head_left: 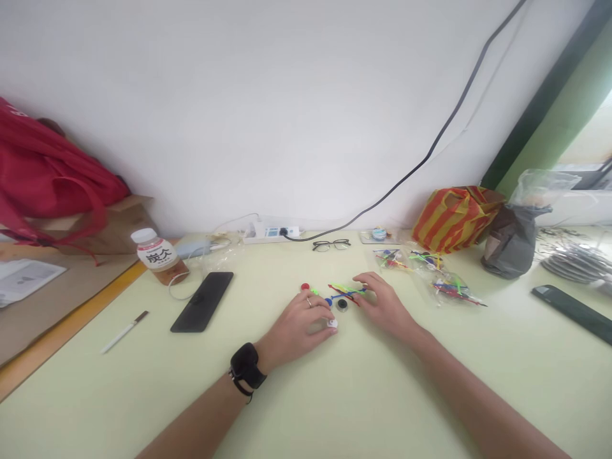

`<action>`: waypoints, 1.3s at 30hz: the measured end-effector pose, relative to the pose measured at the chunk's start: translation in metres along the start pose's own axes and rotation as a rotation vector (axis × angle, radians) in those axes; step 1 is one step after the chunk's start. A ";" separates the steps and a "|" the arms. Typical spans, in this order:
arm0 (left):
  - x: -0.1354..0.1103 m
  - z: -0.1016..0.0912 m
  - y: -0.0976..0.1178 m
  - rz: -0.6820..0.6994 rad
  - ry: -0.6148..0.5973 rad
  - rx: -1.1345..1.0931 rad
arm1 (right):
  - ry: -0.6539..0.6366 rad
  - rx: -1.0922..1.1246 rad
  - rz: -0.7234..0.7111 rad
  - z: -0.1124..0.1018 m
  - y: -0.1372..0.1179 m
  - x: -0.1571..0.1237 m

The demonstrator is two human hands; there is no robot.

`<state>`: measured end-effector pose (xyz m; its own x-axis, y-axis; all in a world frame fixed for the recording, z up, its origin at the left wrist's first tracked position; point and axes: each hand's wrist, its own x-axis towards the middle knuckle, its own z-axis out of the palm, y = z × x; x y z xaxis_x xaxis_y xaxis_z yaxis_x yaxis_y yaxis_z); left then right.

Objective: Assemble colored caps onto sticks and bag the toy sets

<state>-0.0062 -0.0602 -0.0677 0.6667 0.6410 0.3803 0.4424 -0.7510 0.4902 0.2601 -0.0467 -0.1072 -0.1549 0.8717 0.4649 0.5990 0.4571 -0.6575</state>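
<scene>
My left hand (pixel 301 320), with a ring and a black watch on the wrist, pinches a small white round piece (pixel 332 324) between thumb and finger, low over the table. My right hand (pixel 382 305) rests beside a loose group of thin coloured sticks (pixel 342 292) in red, yellow-green and blue. Its thumb and fingers are apart around the sticks' right ends; whether they touch them I cannot tell. Between the hands lie a black round piece (pixel 342 305) and a blue disc (pixel 328 301). A red disc (pixel 305 287) sits just beyond my left fingers, with small green pieces beside it.
A black phone (pixel 202 302), a pen (pixel 125 332) and a drink bottle (pixel 160 256) are on the left. Glasses (pixel 331 245) and a power strip (pixel 271 233) lie by the wall. Clear bags of coloured parts (pixel 452 289), a striped bag (pixel 454 220) and a grey bag (pixel 511 242) stand right.
</scene>
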 end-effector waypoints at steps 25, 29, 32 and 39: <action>0.006 0.010 -0.012 -0.463 0.086 -0.797 | -0.132 -0.220 0.179 -0.023 -0.009 0.000; 0.006 0.011 -0.011 -0.454 0.102 -0.777 | -0.141 -0.194 0.161 -0.023 -0.013 0.001; 0.007 0.013 -0.009 -0.407 0.107 -0.753 | -0.127 -0.127 0.182 -0.022 -0.018 0.000; 0.010 0.010 -0.008 -0.364 0.177 -0.748 | -0.226 0.151 0.085 -0.004 -0.051 -0.004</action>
<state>0.0034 -0.0494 -0.0757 0.4283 0.8846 0.1847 0.0568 -0.2303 0.9714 0.2334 -0.0738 -0.0734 -0.2901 0.9177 0.2714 0.4961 0.3867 -0.7774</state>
